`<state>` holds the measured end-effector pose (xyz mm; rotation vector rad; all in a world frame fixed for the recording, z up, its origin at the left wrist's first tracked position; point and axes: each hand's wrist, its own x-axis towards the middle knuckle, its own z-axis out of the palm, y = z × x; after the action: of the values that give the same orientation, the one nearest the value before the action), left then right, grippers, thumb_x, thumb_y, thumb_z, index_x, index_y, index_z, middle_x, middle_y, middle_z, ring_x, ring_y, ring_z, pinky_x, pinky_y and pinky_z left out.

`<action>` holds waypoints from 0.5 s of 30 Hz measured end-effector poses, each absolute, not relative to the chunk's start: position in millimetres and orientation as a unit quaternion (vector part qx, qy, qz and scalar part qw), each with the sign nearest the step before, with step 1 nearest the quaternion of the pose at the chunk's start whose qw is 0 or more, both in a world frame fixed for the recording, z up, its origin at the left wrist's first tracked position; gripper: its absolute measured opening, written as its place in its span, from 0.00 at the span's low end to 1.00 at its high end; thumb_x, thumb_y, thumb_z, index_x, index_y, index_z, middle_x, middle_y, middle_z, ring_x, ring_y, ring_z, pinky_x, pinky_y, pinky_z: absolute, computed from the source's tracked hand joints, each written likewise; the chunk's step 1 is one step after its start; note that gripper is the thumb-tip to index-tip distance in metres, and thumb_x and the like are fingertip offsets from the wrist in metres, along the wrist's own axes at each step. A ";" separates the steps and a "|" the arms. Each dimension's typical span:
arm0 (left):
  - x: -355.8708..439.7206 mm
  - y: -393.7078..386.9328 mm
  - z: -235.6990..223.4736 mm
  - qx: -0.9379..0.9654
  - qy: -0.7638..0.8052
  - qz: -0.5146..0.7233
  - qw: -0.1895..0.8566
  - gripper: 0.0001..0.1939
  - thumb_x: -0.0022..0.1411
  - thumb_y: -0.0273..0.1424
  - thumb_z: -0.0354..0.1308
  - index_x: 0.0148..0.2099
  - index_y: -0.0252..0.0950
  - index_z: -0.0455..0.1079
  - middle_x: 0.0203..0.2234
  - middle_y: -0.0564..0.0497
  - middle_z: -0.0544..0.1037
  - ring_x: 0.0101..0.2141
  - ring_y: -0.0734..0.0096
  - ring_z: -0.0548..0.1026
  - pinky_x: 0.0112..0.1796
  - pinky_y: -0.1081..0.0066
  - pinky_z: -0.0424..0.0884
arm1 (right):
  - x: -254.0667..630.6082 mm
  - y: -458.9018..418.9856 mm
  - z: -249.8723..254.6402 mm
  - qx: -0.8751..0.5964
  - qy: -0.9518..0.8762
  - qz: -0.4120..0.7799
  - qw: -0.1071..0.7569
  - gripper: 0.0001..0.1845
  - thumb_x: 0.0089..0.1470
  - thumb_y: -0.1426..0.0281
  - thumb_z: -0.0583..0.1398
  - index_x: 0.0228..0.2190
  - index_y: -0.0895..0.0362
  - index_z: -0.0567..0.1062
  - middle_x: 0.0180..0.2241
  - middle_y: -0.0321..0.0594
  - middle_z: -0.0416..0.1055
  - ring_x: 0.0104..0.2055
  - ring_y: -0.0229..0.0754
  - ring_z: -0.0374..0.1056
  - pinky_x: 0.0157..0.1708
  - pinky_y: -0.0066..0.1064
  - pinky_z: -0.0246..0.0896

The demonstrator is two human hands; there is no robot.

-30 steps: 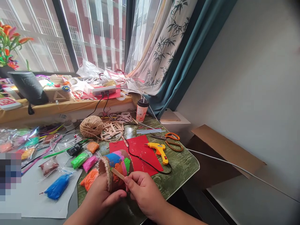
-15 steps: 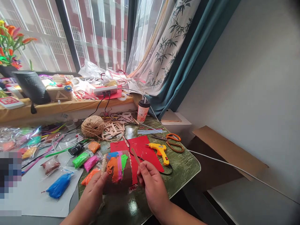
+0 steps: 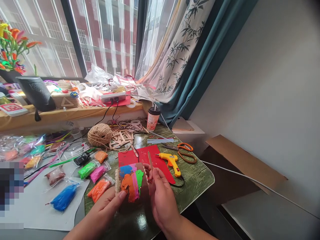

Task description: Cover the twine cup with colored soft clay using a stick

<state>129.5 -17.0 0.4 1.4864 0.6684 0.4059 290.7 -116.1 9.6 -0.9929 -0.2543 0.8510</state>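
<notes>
A brown panel (image 3: 147, 193) with a pale beaded edge is held up over the table. Blue, orange, pink and green clay (image 3: 132, 183) is spread across its face in uneven patches. My left hand (image 3: 110, 201) grips its left side, thumb on the front by the orange clay. My right hand (image 3: 161, 193) pinches a thin wooden stick (image 3: 150, 160) pointing upward, and its fingers also rest at the panel's right edge. Behind the panel lies a red sheet (image 3: 157, 153), partly covered by a yellow glue gun (image 3: 170, 161).
Bagged clay, including a blue bag (image 3: 64, 197) and an orange bag (image 3: 99, 189), lies to the left. A twine ball (image 3: 100, 134), a lidded cup (image 3: 153, 119) and orange-handled scissors (image 3: 186, 151) sit farther back. A power strip (image 3: 113, 97) rests on the sill.
The panel has moved slightly right and turned a little. My right hand has come up against its right edge, and the stick now stands more upright.
</notes>
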 end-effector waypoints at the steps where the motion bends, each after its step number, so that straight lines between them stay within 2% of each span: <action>1: 128.2 -17.6 1.9 0.669 0.275 0.167 0.670 0.34 0.60 0.67 0.61 0.33 0.38 0.82 0.28 0.49 0.81 0.31 0.61 0.76 0.37 0.64 0.77 | 291.1 -113.6 10.4 -0.447 -0.100 0.405 0.791 0.26 0.53 0.42 0.71 0.34 0.51 0.79 0.42 0.45 0.81 0.46 0.54 0.76 0.44 0.42 0.72; 3: 125.9 -18.4 2.6 0.677 0.248 0.148 0.677 0.33 0.62 0.64 0.60 0.40 0.39 0.84 0.33 0.48 0.83 0.34 0.59 0.77 0.43 0.61 0.77 | 293.5 -109.3 11.2 -0.430 -0.096 0.415 0.796 0.26 0.53 0.43 0.71 0.38 0.52 0.81 0.43 0.46 0.82 0.47 0.55 0.77 0.44 0.42 0.73; 6: 125.0 -18.1 -2.1 0.659 0.251 0.144 0.694 0.29 0.63 0.61 0.63 0.40 0.39 0.85 0.32 0.47 0.84 0.35 0.58 0.77 0.47 0.58 0.77 | 298.4 -105.3 8.2 -0.433 -0.132 0.418 0.788 0.27 0.56 0.43 0.70 0.42 0.53 0.82 0.44 0.45 0.83 0.46 0.52 0.78 0.46 0.41 0.72; 10: 131.2 -15.1 -6.2 0.523 0.308 0.121 0.786 0.24 0.57 0.52 0.68 0.43 0.36 0.84 0.32 0.45 0.86 0.37 0.53 0.83 0.46 0.56 0.78 | 297.4 -104.1 -3.8 -0.464 -0.161 0.426 0.760 0.29 0.62 0.41 0.64 0.47 0.52 0.82 0.41 0.44 0.83 0.42 0.51 0.78 0.42 0.39 0.71; 13: 137.5 -14.0 0.0 0.404 0.307 0.107 0.855 0.28 0.56 0.51 0.67 0.50 0.34 0.84 0.36 0.41 0.88 0.40 0.45 0.86 0.44 0.54 0.80 | 290.9 -105.4 -7.9 -0.494 -0.156 0.407 0.752 0.30 0.62 0.39 0.62 0.47 0.50 0.82 0.40 0.43 0.84 0.40 0.52 0.78 0.38 0.39 0.71; 15: 139.8 -15.7 6.0 0.348 0.317 0.117 0.875 0.29 0.57 0.50 0.69 0.52 0.33 0.83 0.36 0.40 0.89 0.41 0.42 0.87 0.43 0.55 0.80 | 287.0 -106.5 -5.1 -0.514 -0.169 0.390 0.745 0.30 0.62 0.38 0.62 0.46 0.49 0.82 0.42 0.43 0.84 0.42 0.53 0.79 0.41 0.39 0.71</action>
<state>139.8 -15.7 6.0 0.7264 0.6609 0.2437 287.0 -106.5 -5.1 -1.1252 -0.3708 0.8529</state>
